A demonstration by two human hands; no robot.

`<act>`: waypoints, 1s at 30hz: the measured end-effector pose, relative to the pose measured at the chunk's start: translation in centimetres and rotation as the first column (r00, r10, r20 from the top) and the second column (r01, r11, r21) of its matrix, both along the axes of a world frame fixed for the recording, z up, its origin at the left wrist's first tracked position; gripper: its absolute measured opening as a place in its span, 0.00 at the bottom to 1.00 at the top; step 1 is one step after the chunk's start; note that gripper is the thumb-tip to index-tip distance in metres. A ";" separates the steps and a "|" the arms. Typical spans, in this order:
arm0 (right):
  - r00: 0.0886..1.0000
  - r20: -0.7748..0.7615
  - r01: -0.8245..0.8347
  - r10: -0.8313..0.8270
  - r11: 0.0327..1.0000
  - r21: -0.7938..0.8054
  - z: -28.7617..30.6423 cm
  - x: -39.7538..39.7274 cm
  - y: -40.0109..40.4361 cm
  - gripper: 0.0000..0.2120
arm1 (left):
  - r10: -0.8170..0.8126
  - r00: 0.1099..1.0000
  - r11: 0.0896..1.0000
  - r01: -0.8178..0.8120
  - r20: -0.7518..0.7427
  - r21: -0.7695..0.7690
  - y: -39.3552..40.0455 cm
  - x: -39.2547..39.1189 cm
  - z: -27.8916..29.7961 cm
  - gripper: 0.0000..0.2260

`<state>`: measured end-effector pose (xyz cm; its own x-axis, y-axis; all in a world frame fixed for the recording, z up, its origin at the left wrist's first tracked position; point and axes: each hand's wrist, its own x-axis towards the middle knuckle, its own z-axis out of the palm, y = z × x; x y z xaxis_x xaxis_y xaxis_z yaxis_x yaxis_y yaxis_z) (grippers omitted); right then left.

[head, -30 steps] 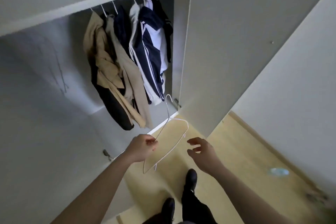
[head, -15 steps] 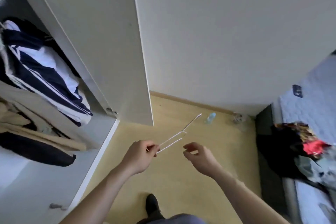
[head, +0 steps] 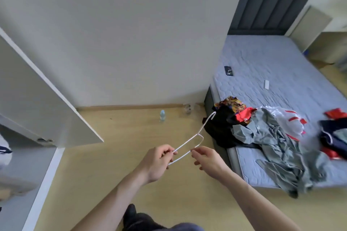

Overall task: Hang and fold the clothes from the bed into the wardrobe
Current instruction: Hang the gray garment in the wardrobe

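The view has swung away from the wardrobe toward the bed since a second ago; the hanging jackets that filled the frame then are now only a sliver at the left edge, and the right hand, which was open beside the hanger, now has hold of it. The left hand (head: 159, 159) pinches the white wire hanger (head: 189, 142) at one end of its frame with curled fingers; the right hand (head: 206, 159) pinches the lower wire between thumb and fingertips; the hanger lies nearly flat between the two hands, its hook pointing up and away toward the bed (head: 272, 65). The clothes (head: 266, 137) lie in a heap at the near corner of the mattress; a black piece hangs over the bed's edge, a grey garment sprawls across the middle, with red, patterned and white pieces around it; more dark and red clothes (head: 334, 135) sit further right. The wardrobe door (head: 37, 103) stands open at the left; a small bottle (head: 162, 115) stands on the wooden floor (head: 112, 155) by the wall; a dark phone-like object (head: 228, 71) rests on the mattress.
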<state>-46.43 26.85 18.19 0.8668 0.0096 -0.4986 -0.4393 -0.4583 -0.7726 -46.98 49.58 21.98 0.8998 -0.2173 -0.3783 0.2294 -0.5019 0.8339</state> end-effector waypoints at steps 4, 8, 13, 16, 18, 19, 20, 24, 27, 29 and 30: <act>0.995 -0.042 0.089 -0.086 0.993 0.079 0.5 0.1 -5.8 0.11 | -0.095 0.995 0.994 0.095 0.001 -0.047 -7.3 0.0 0.3 0.10; 0.984 -0.061 0.172 -0.165 0.974 0.146 -0.2 1.2 -10.7 0.10 | -0.190 0.982 0.982 0.189 -0.017 -0.017 -12.8 2.0 -0.3 0.10; 0.953 -0.083 0.302 -0.291 0.937 0.178 -1.3 3.7 -17.4 0.08 | -0.407 0.908 0.912 0.410 -0.095 0.013 -19.7 6.7 -2.0 0.07; 0.927 -0.077 0.374 -0.367 0.917 0.141 -2.4 6.0 -22.0 0.07 | -0.519 0.844 0.847 0.529 -0.133 0.049 -24.4 10.2 -2.9 0.10; 0.901 -0.084 0.433 -0.426 0.895 0.110 -3.0 8.0 -25.4 0.08 | -0.518 0.842 0.842 0.533 -0.148 0.085 -27.2 13.0 -4.2 0.11; 0.891 -0.089 0.453 -0.446 0.887 0.088 -3.2 9.0 -27.1 0.09 | -0.501 0.852 0.850 0.517 -0.151 0.099 -28.6 14.4 -5.0 0.11; 0.885 -0.097 0.463 -0.456 0.884 0.067 -3.6 10.0 -28.8 0.09 | -0.480 0.863 0.860 0.498 -0.155 0.113 -29.8 15.8 -5.9 0.10; 0.864 -0.145 0.488 -0.481 0.873 0.010 -5.4 13.7 -35.4 0.08 | -0.404 0.893 0.885 0.436 -0.197 0.161 -33.9 21.2 -9.7 0.09; 0.848 -0.159 0.508 -0.505 0.861 -0.023 -6.8 15.6 -39.8 0.08 | -0.389 0.883 0.875 0.444 -0.264 0.192 -36.8 24.6 -12.5 0.08; 0.823 -0.174 0.539 -0.540 0.840 -0.057 -7.3 16.3 -42.5 0.09 | -0.407 0.863 0.851 0.477 -0.300 0.220 -38.9 26.2 -13.7 0.08; 0.810 -0.183 0.555 -0.558 0.829 -0.070 -7.6 16.6 -43.7 0.09 | -0.419 0.854 0.837 0.495 -0.308 0.235 -40.1 26.9 -14.2 0.08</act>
<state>-29.87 -16.89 10.61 0.6120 -0.4533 -0.6480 -0.7575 -0.1005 -0.6451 -20.11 9.51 7.82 0.6010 -0.4249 -0.6769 0.0807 -0.8103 0.5804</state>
